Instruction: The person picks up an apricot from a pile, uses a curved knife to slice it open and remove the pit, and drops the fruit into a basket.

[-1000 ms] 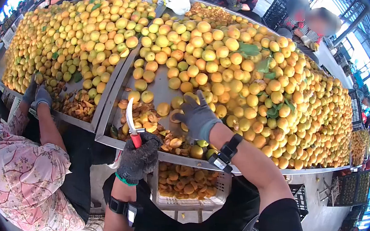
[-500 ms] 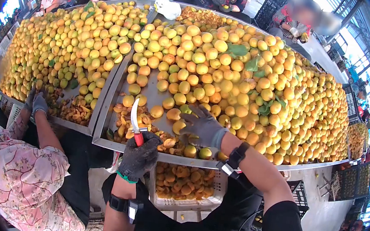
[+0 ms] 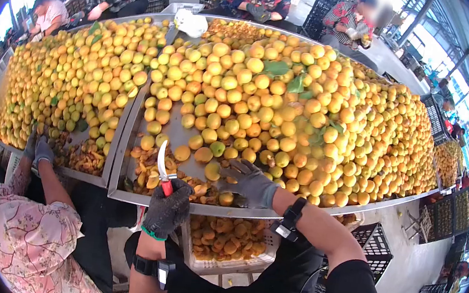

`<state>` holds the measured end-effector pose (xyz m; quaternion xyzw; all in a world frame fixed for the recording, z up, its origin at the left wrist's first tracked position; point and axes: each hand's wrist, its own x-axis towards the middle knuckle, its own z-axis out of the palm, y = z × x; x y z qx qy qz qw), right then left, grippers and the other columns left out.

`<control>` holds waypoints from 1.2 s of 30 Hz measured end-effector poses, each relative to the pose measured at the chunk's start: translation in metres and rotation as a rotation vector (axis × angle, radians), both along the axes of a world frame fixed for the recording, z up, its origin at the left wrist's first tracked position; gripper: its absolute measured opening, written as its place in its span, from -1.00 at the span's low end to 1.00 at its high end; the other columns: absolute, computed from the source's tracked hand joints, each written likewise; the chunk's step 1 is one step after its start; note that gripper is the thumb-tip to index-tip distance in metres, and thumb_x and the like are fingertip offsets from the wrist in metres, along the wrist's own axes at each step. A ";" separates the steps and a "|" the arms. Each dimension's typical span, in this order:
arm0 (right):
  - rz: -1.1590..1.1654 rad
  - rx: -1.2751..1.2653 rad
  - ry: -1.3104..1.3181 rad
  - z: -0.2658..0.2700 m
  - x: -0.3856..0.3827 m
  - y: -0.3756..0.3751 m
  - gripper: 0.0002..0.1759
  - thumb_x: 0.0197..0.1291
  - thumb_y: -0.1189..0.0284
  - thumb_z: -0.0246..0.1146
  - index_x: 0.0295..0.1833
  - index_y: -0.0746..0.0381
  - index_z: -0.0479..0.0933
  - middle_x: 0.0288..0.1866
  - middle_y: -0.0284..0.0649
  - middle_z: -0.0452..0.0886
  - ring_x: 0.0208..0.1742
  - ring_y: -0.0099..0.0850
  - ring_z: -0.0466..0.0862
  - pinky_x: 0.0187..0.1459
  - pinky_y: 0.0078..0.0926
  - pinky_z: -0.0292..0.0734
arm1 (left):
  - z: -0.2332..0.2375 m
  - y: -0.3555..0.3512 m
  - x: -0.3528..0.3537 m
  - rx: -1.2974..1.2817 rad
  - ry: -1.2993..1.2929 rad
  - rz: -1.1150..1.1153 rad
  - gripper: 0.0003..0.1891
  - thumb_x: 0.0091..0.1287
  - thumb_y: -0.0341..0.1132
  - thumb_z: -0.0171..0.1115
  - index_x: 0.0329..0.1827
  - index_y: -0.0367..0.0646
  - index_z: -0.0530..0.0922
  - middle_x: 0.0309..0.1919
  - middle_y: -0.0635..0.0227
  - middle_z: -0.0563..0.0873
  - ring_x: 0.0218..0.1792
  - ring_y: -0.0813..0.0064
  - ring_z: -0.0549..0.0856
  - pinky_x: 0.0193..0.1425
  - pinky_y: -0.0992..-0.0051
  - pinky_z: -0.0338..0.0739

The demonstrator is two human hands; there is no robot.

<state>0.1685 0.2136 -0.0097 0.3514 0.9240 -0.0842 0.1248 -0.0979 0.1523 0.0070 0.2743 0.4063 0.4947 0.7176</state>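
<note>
My left hand (image 3: 167, 211), in a dark glove with a green cuff, is closed round the red handle of a curved knife (image 3: 163, 164), its blade pointing up. Beneath the blade lie cut apricot pieces (image 3: 147, 172) on the metal table. My right hand (image 3: 250, 184), in a grey glove, is held low over the front of the table with fingers stretched out to the left. Nothing shows in its grip. Its fingertips are close to a yellow apricot (image 3: 212, 171); another apricot (image 3: 225, 198) sits below them by the rim. Whole apricots (image 3: 239, 101) are heaped beyond.
A raised metal rim (image 3: 198, 208) runs along the table's front, and a divider (image 3: 128, 128) separates the left section. Below the edge stands a white crate (image 3: 268, 254) of apricot halves. A person in a floral top (image 3: 34, 228) works at left; others sit across the table.
The view has shifted slightly. My right hand has drawn a little toward the front rim, over where apricots lay. My left hand still holds the knife upright.
</note>
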 end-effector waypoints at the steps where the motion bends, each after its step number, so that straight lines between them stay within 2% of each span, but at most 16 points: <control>1: -0.007 0.030 -0.061 0.001 0.000 0.001 -0.36 0.06 0.08 0.36 0.32 -0.23 0.44 0.59 -0.36 0.07 0.63 -0.09 -0.14 0.58 -0.06 -0.23 | 0.000 -0.001 0.001 0.021 0.009 -0.022 -0.90 0.30 -0.38 0.33 -0.24 -0.11 0.56 -0.68 0.53 0.51 -0.74 0.65 0.47 -0.70 0.63 0.27; 5: -0.174 0.027 -0.112 0.010 0.022 -0.008 -0.31 0.00 0.06 0.37 0.32 -0.15 0.43 0.57 -0.31 0.11 0.62 -0.09 -0.11 0.58 -0.03 -0.25 | -0.003 -0.001 -0.001 -0.011 0.089 -0.036 -0.89 0.33 -0.34 0.31 -0.20 -0.13 0.56 -0.67 0.46 0.55 -0.74 0.55 0.52 -0.72 0.56 0.34; 11: -0.272 0.053 0.041 -0.013 0.039 -0.022 -0.33 0.01 0.13 0.39 0.31 -0.25 0.43 0.53 -0.30 0.17 0.61 -0.09 -0.05 0.57 0.02 -0.17 | 0.000 0.000 -0.001 -0.077 0.063 0.007 -0.90 0.28 -0.38 0.35 -0.25 -0.08 0.57 -0.63 0.50 0.56 -0.71 0.63 0.52 -0.69 0.61 0.30; 13: -0.200 -0.072 0.129 -0.016 0.051 -0.010 -0.46 0.08 0.20 0.36 0.24 -0.18 0.51 0.46 -0.30 0.28 0.57 -0.13 0.08 0.51 0.03 0.00 | -0.003 0.002 0.002 -0.091 0.084 0.013 -0.91 0.28 -0.39 0.35 -0.25 -0.07 0.57 -0.62 0.50 0.57 -0.69 0.63 0.53 -0.68 0.62 0.33; 14: -0.169 -0.063 0.194 -0.003 0.050 -0.001 -0.58 0.12 0.26 0.34 0.14 -0.07 0.59 0.33 -0.29 0.42 0.42 -0.16 0.30 0.39 -0.06 0.22 | -0.007 0.002 0.003 -0.092 0.042 0.026 -0.91 0.27 -0.41 0.35 -0.26 -0.08 0.58 -0.61 0.50 0.58 -0.67 0.63 0.54 -0.65 0.62 0.36; 15: -0.163 -0.062 0.194 0.008 0.052 0.009 -0.58 0.12 0.26 0.34 0.14 -0.07 0.59 0.33 -0.29 0.42 0.42 -0.16 0.30 0.39 -0.06 0.22 | -0.010 0.003 0.004 -0.096 0.000 0.042 -0.91 0.27 -0.42 0.35 -0.26 -0.08 0.58 -0.59 0.51 0.58 -0.65 0.63 0.56 -0.63 0.62 0.38; 17: -0.510 -0.199 0.505 0.023 0.061 0.026 -0.64 0.15 0.26 0.31 0.08 0.05 0.61 0.16 -0.22 0.55 0.20 -0.13 0.49 0.24 -0.15 0.38 | -0.010 0.005 0.006 -0.089 0.020 0.061 -0.91 0.26 -0.42 0.35 -0.27 -0.08 0.58 -0.58 0.51 0.58 -0.63 0.64 0.57 -0.61 0.62 0.40; 18: -0.483 -0.024 0.513 0.015 0.065 0.036 -0.59 0.15 0.24 0.31 0.11 0.11 0.58 0.06 -0.13 0.60 0.09 -0.09 0.57 0.18 -0.21 0.46 | -0.009 0.005 0.008 -0.083 0.042 0.071 -0.91 0.26 -0.43 0.36 -0.27 -0.09 0.59 -0.57 0.52 0.59 -0.61 0.64 0.58 -0.59 0.62 0.42; 21: -0.398 0.113 0.463 0.004 0.055 0.077 -0.57 0.17 0.23 0.29 0.15 0.11 0.55 0.05 -0.09 0.61 0.09 -0.08 0.58 0.15 -0.20 0.49 | -0.006 0.008 0.014 -0.091 0.026 0.100 -0.92 0.26 -0.41 0.36 -0.26 -0.10 0.60 -0.58 0.54 0.58 -0.64 0.65 0.56 -0.61 0.62 0.38; 22: -0.470 -0.066 0.411 0.019 0.045 0.091 -0.55 0.20 0.22 0.28 0.20 0.08 0.52 0.11 -0.09 0.59 0.16 -0.09 0.56 0.21 -0.19 0.44 | -0.006 0.008 0.013 -0.059 0.049 0.072 -0.92 0.27 -0.39 0.36 -0.27 -0.09 0.61 -0.59 0.55 0.57 -0.67 0.66 0.53 -0.64 0.63 0.33; 23: -0.478 -0.087 0.446 0.022 0.036 0.103 -0.54 0.22 0.21 0.27 0.22 0.07 0.51 0.13 -0.09 0.57 0.19 -0.11 0.54 0.25 -0.19 0.41 | -0.007 0.008 0.013 -0.060 0.053 0.084 -0.92 0.27 -0.39 0.36 -0.27 -0.09 0.61 -0.59 0.55 0.57 -0.67 0.66 0.53 -0.64 0.63 0.33; 29: -0.457 -0.045 0.350 0.039 -0.015 0.180 -0.48 0.21 0.22 0.27 0.30 0.03 0.45 0.26 -0.12 0.53 0.26 -0.11 0.51 0.28 -0.20 0.40 | -0.006 0.011 0.008 -0.148 -0.009 -0.049 -0.87 0.26 -0.33 0.38 -0.21 -0.10 0.62 -0.60 0.53 0.57 -0.69 0.66 0.50 -0.66 0.62 0.30; 31: -0.412 0.093 0.248 0.032 -0.030 0.197 -0.38 0.22 0.24 0.25 0.41 -0.02 0.33 0.32 -0.15 0.49 0.32 -0.12 0.47 0.30 -0.20 0.39 | 0.000 0.012 0.010 -0.193 0.060 0.018 -0.86 0.26 -0.35 0.38 -0.17 -0.12 0.62 -0.58 0.52 0.58 -0.68 0.66 0.50 -0.66 0.62 0.29; 32: -0.409 0.030 0.229 0.028 -0.035 0.204 -0.28 0.22 0.24 0.25 0.49 -0.06 0.20 0.34 -0.16 0.47 0.35 -0.15 0.45 0.32 -0.18 0.37 | 0.002 0.012 0.009 -0.214 0.058 0.025 -0.86 0.26 -0.36 0.37 -0.17 -0.12 0.62 -0.58 0.51 0.58 -0.68 0.66 0.50 -0.66 0.62 0.30; 33: -0.398 0.021 0.232 0.024 -0.040 0.207 -0.28 0.22 0.24 0.25 0.49 -0.06 0.20 0.34 -0.16 0.47 0.35 -0.15 0.45 0.32 -0.18 0.37 | 0.002 0.013 0.008 -0.235 0.055 0.030 -0.85 0.26 -0.36 0.37 -0.16 -0.13 0.61 -0.57 0.51 0.58 -0.67 0.66 0.50 -0.66 0.62 0.30; 36: -0.375 0.075 -0.023 0.025 -0.049 0.203 -0.23 0.18 0.19 0.26 0.52 -0.12 0.17 0.38 -0.21 0.43 0.35 -0.18 0.46 0.29 -0.17 0.40 | -0.005 0.015 0.006 -0.253 0.037 0.051 -0.86 0.27 -0.38 0.35 -0.15 -0.13 0.60 -0.56 0.52 0.56 -0.67 0.67 0.49 -0.65 0.64 0.29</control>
